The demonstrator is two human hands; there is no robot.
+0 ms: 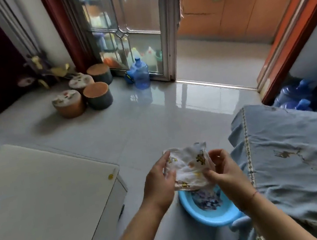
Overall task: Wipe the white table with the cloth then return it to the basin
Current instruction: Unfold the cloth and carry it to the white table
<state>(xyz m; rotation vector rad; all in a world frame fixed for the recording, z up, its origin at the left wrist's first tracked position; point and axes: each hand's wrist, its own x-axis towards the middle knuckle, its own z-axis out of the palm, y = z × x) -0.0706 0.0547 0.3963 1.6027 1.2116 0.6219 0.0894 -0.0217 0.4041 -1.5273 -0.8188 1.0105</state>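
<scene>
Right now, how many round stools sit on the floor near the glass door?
4, clustered left of the glass door: two patterned cream-topped round stools, front left and behind it, and two plain orange-topped ones, front right and rear. None seem hidden.

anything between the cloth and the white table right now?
Head view: only bare floor tile lies between the cloth and the white table. Left hand and right hand hold the cloth above the blue basin.
</scene>
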